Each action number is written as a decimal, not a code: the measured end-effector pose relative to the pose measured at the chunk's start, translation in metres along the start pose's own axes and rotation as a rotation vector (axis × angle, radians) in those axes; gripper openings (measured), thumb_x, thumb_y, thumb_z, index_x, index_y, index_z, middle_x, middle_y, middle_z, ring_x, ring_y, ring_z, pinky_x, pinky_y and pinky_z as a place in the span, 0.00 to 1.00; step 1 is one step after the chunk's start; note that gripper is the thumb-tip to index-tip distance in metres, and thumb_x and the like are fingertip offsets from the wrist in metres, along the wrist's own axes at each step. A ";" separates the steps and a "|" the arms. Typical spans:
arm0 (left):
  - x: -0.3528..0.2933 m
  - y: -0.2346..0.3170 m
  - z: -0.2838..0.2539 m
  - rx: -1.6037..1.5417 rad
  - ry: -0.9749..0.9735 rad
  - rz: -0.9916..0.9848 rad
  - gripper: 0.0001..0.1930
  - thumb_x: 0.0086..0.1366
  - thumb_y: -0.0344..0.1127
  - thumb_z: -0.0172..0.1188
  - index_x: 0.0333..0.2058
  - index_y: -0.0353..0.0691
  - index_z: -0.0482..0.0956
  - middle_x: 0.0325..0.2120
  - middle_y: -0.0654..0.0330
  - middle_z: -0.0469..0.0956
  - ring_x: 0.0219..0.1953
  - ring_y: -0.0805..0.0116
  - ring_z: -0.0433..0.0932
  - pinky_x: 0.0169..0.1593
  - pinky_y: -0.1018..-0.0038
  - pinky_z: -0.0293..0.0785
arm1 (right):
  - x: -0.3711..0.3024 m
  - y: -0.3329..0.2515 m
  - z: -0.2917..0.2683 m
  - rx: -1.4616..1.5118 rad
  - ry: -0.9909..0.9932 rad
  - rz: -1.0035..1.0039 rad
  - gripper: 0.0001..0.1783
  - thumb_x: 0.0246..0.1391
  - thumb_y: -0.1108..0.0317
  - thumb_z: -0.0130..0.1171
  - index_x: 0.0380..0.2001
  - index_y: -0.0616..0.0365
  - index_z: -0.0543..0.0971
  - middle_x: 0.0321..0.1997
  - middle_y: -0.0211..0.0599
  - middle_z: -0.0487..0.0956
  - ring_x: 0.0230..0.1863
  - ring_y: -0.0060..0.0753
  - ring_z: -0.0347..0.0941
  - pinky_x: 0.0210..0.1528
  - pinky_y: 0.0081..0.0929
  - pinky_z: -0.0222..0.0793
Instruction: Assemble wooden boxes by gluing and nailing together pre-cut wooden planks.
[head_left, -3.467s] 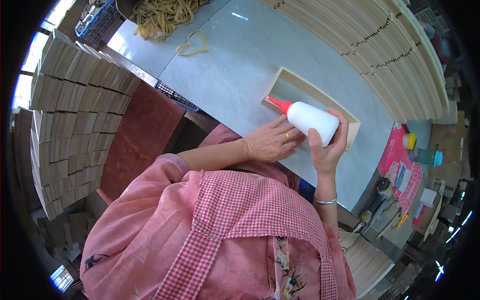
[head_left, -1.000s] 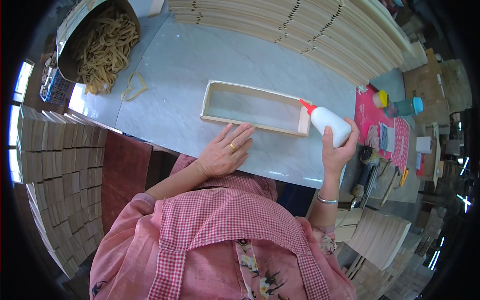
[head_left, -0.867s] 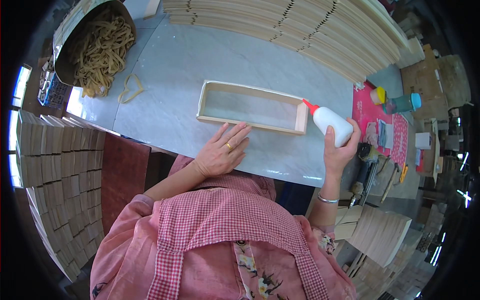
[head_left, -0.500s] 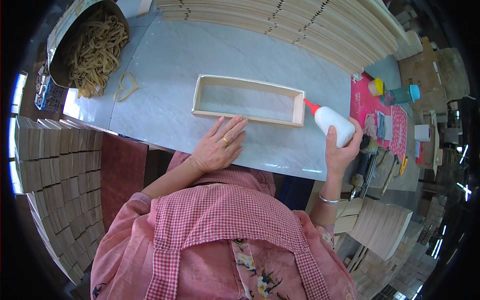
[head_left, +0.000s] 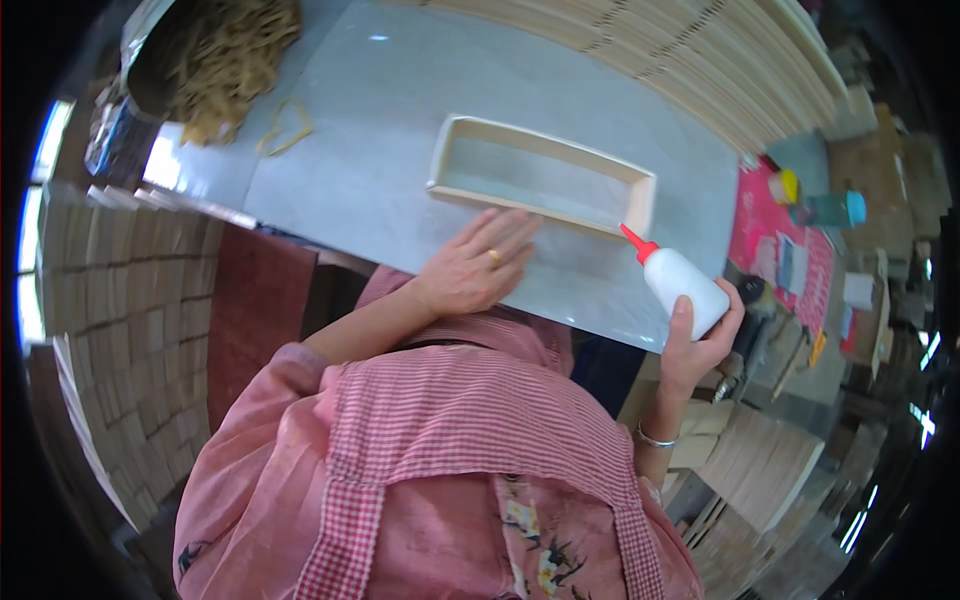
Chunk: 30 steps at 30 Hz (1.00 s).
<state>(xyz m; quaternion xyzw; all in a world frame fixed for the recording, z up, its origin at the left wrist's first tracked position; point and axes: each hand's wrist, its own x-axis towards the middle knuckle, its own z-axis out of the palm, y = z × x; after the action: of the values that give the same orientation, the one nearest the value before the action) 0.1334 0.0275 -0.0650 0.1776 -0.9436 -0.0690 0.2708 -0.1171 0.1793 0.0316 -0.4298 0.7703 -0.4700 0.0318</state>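
Observation:
A shallow rectangular wooden frame (head_left: 530, 206) lies on the grey marbled tabletop (head_left: 350, 150), and the tabletop shows through its middle. Its far rim has a whitish edge. Slightly blurred, my left hand (head_left: 475, 265) has its fingers stretched out toward the frame's near side; whether they touch it I cannot tell. A gold ring is on one finger. My right hand (head_left: 705, 335) is wrapped round a white squeeze bottle (head_left: 686, 290) with a red nozzle. The bottle is tilted, and its tip is at the frame's near right corner.
Stacked wooden strips (head_left: 640, 45) line the table's far edge. At the far left, a container holds a heap of tan bands (head_left: 235, 65), with one loose band (head_left: 287, 130) beside it. Wood stacks (head_left: 130, 320) stand at left. A teal jar (head_left: 830, 209) stands at right.
The whole view has shifted. My right hand has brought the bottle's tip along the frame's right end, from its far part to the near corner. My left hand stays by the near side.

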 end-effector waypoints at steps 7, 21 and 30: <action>-0.003 -0.001 0.015 -0.038 -0.055 -0.072 0.13 0.64 0.39 0.60 0.44 0.39 0.80 0.53 0.52 0.74 0.52 0.56 0.73 0.62 0.60 0.67 | -0.020 -0.053 0.096 0.413 -0.236 -0.040 0.33 0.50 0.64 0.68 0.58 0.60 0.68 0.55 0.46 0.73 0.49 0.42 0.72 0.50 0.36 0.73; -0.004 -0.005 0.012 -0.026 -0.019 -0.032 0.15 0.64 0.42 0.60 0.44 0.39 0.81 0.47 0.53 0.74 0.48 0.56 0.73 0.62 0.59 0.67 | -0.014 -0.067 0.119 0.338 -0.259 -0.135 0.31 0.48 0.67 0.70 0.55 0.61 0.70 0.47 0.45 0.77 0.42 0.40 0.75 0.46 0.34 0.74; 0.003 -0.004 0.006 -0.018 0.008 -0.037 0.17 0.64 0.42 0.60 0.48 0.38 0.79 0.53 0.52 0.71 0.53 0.56 0.72 0.66 0.59 0.63 | -0.010 -0.047 0.077 0.223 -0.174 -0.117 0.30 0.49 0.68 0.69 0.55 0.61 0.70 0.48 0.45 0.77 0.42 0.40 0.75 0.46 0.34 0.74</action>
<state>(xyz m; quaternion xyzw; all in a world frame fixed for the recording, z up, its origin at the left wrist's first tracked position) 0.1289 0.0234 -0.0693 0.1926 -0.9385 -0.0818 0.2746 -0.0465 0.1237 0.0205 -0.5070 0.6811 -0.5148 0.1185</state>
